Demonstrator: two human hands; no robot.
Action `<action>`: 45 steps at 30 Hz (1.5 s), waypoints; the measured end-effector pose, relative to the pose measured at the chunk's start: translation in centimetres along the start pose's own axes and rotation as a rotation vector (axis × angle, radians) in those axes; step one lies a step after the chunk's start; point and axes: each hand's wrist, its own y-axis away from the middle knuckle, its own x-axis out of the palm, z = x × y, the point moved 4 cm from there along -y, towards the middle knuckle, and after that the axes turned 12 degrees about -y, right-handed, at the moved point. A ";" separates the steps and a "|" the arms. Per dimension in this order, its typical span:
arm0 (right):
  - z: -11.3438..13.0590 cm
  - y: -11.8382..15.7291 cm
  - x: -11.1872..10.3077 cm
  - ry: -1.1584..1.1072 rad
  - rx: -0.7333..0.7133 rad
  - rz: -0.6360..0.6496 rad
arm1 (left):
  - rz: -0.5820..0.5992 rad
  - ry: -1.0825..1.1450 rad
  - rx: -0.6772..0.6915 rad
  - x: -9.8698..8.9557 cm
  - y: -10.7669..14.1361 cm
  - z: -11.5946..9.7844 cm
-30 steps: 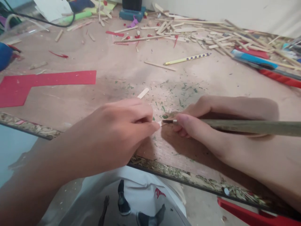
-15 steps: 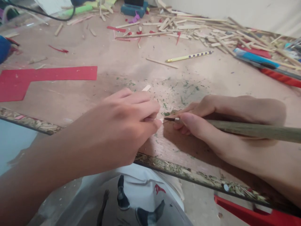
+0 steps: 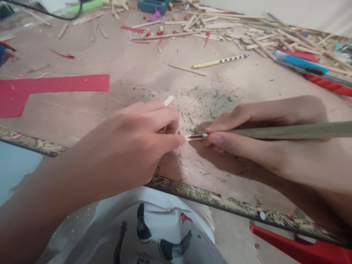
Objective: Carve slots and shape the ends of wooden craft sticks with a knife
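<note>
My left hand (image 3: 145,137) is closed near the table's front edge, its thumb and fingers pinching a thin pale wooden stick (image 3: 168,101). One rounded end of the stick sticks out beyond the fingers, and a pale tip shows at the thumb. To the right, my right hand (image 3: 247,128) grips a wooden-handled tool (image 3: 291,131) like a pen. The tool's narrow dark tip, with a metal collar, lies against the pale piece beside my left thumb. Small green shavings (image 3: 192,119) are scattered around both hands.
A red sheet (image 3: 68,83) lies at the left. Behind the hands are a spotted pencil (image 3: 220,61) and a thin stick (image 3: 187,69). Many wooden sticks (image 3: 225,25) are heaped at the back. A blue cutter (image 3: 299,62) rests at the right.
The tool's handle has tilted up, and its tip now lies more along the pale piece. My left thumb has straightened. The whole view has shifted slightly.
</note>
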 end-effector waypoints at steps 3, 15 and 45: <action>0.3 0.1 0.1 0.013 0.079 -0.014 | 0.000 -0.002 -0.021 0.1 0.0 0.1; 0.9 0.7 0.8 0.010 -0.022 -0.066 | -0.007 0.003 -0.005 -0.2 -0.1 0.0; 0.2 0.2 0.5 -0.003 0.021 -0.080 | -0.004 0.017 -0.024 0.0 0.1 0.2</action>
